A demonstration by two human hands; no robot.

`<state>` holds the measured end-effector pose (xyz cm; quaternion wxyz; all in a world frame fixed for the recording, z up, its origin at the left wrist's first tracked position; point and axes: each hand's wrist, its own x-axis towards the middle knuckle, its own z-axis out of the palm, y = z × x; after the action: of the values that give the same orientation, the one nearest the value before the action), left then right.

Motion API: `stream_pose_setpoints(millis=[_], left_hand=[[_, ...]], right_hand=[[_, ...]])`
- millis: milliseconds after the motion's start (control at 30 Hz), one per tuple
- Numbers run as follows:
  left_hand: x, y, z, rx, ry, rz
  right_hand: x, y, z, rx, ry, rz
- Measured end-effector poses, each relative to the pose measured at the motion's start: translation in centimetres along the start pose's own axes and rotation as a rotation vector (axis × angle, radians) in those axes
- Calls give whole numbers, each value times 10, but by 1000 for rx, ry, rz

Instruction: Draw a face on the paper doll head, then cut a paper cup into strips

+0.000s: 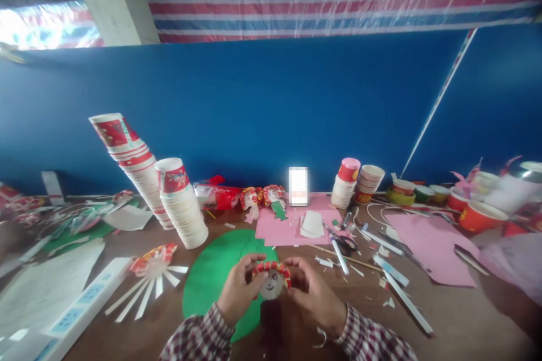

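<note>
A round pale paper face (271, 287) with drawn eyes and mouth, rimmed by folded red and yellow paper, is held upright between my two hands. My left hand (240, 289) pinches its left edge, thumb in front. On the right edge, my right hand (314, 295) grips the rim with bent fingers and thumb. Under and behind my left hand lies a green paper sheet (207, 276). To the left, a cut paper cup (154, 264) with spread white strips rests on the brown table (359, 327).
Tall cup stacks (184, 208) stand back left; shorter stacks (346, 183) stand back right. Two finished-looking paper figures (275, 200) lie by a pink sheet (271, 228). Scissors (345, 241), pens and scraps lie right of centre. A power strip (84, 304) is at left.
</note>
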<state>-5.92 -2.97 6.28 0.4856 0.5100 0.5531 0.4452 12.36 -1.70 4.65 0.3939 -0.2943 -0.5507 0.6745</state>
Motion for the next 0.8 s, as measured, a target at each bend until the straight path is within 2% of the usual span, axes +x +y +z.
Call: stream_pose_setpoints(millis=[200,333,567,633,800], left_hand=[[4,1,-1,-50,34,-18],[14,-6,0,-78,17,-21],[31,-20,7,-217,-40,-11],[37,-20,9,-275,0,-2],[52,-23,5,-341,231,67]], right_hand=[[10,12,10,32,-12,-51],[15,24,15,60,-13,-78],[22,23,7,-13,50,-91],[23,21,1,-44,75,-109],[25,12,-16,-157,250,-87]])
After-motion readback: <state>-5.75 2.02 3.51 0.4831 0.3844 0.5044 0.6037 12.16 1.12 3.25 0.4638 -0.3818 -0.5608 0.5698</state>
